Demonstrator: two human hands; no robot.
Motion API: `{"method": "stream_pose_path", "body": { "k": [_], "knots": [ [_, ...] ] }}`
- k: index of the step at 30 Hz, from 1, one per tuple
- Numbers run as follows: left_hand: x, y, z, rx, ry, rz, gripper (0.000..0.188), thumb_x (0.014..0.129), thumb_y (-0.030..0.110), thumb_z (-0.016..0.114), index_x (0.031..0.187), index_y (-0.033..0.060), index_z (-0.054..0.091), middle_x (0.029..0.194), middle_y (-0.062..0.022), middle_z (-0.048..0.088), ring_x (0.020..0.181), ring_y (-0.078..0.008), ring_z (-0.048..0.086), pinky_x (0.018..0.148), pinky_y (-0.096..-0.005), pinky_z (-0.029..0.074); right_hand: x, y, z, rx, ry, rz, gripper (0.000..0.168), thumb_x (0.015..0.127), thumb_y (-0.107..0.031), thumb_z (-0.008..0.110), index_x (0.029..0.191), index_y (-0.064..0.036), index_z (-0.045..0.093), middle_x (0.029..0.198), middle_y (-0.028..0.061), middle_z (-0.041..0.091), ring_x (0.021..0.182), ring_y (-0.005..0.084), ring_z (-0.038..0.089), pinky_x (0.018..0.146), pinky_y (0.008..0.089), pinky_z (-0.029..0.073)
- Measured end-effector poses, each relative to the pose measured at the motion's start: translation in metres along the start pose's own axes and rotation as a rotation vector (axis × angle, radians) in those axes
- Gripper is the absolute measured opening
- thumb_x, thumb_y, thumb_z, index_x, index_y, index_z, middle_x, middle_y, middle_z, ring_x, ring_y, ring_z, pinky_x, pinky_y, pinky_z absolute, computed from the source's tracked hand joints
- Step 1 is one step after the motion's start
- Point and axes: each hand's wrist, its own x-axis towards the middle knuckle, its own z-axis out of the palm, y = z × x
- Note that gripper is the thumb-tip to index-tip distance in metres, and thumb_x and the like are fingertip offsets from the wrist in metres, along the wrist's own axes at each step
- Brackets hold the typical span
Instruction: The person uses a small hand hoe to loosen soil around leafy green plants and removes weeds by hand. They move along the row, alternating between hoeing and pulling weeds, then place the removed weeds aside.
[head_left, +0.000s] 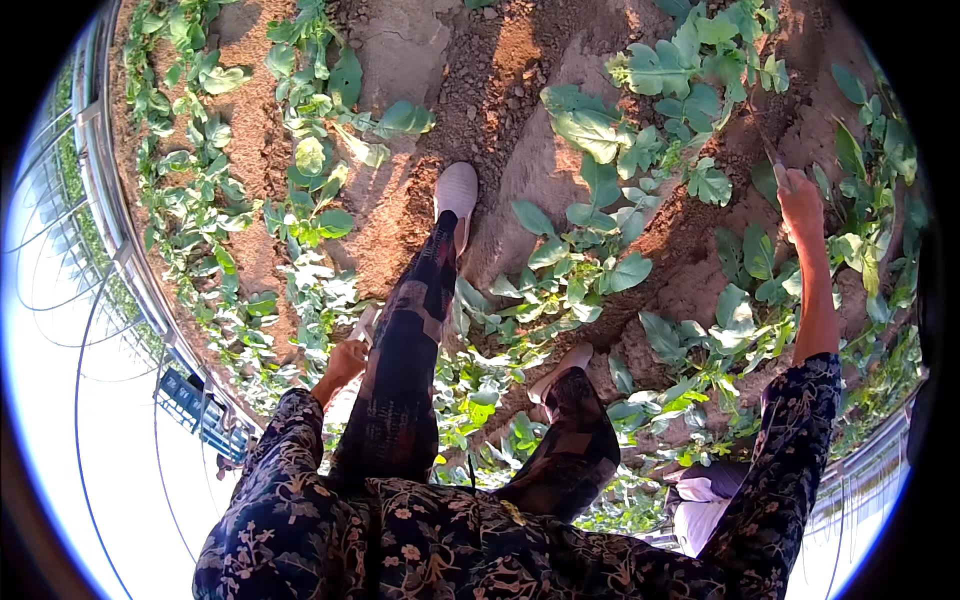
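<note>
My right hand (801, 202) is closed around the pale handle of a thin-bladed hand tool (777, 163), its narrow blade reaching up and left to the bare soil beside a leafy plant (705, 67). The tool's exact kind is unclear. At the lower left, beside my leg, my left hand (346, 361) is curled around a pale flat thing (364, 324), partly hidden, whose kind I cannot tell. Low green leafy plants (300, 285) stand below and around that hand.
Rows of leafy plants (577, 277) run between strips of brown soil (480, 90). My shoes (456, 187) stand among them. Metal framing (112, 195) and blue crates (184, 397) lie at the left edge. Pale and dark cloth (701, 499) shows at the lower right.
</note>
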Motion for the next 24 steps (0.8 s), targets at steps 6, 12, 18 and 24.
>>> {"method": "stream_pose_path", "body": {
  "k": [6, 12, 18, 24],
  "knots": [
    [-0.057, 0.075, -0.084, -0.11, 0.065, -0.123, 0.017, 0.063, 0.012, 0.071, 0.078, 0.0046, 0.068, 0.065, -0.0082, 0.063, 0.061, -0.016, 0.059, 0.057, -0.0313, 0.047, 0.022, -0.001, -0.007, -0.09, 0.06, -0.242, 0.02, 0.079, -0.012, 0.056, 0.097, -0.004, 0.057, 0.092, 0.0223, 0.062, 0.09, 0.0421, 0.058, 0.077, 0.0501, 0.045],
    [-0.109, 0.135, -0.099, -0.218, 0.171, -0.189, 0.02, 0.061, 0.007, 0.072, 0.079, 0.002, 0.065, 0.065, -0.0058, 0.062, 0.061, -0.0132, 0.056, 0.055, -0.0296, 0.046, 0.021, 0.033, -0.007, -0.12, 0.002, -0.295, 0.026, 0.082, -0.016, 0.056, 0.107, -0.007, 0.058, 0.094, 0.0211, 0.063, 0.09, 0.0402, 0.06, 0.077, 0.0482, 0.047],
    [-0.027, 0.158, -0.099, -0.237, 0.246, 0.097, 0.012, 0.063, 0.004, 0.068, 0.074, 0.002, 0.063, 0.067, -0.0076, 0.061, 0.057, -0.0152, 0.056, 0.053, -0.0305, 0.046, 0.009, 0.041, -0.013, -0.061, 0.02, -0.343, 0.035, 0.086, -0.012, 0.055, 0.12, -0.007, 0.055, 0.101, 0.0192, 0.063, 0.089, 0.0381, 0.062, 0.077, 0.0451, 0.049],
    [0.084, 0.179, -0.124, -0.378, 0.126, 0.017, 0.01, 0.068, 0.006, 0.069, 0.077, 0.0035, 0.064, 0.07, -0.0037, 0.062, 0.061, -0.0121, 0.058, 0.054, -0.0273, 0.048, 0.009, 0.054, -0.014, -0.002, -0.061, -0.251, 0.042, 0.087, -0.016, 0.058, 0.126, -0.004, 0.05, 0.116, 0.0195, 0.06, 0.096, 0.0341, 0.063, 0.081, 0.0399, 0.05]
  ]
}}
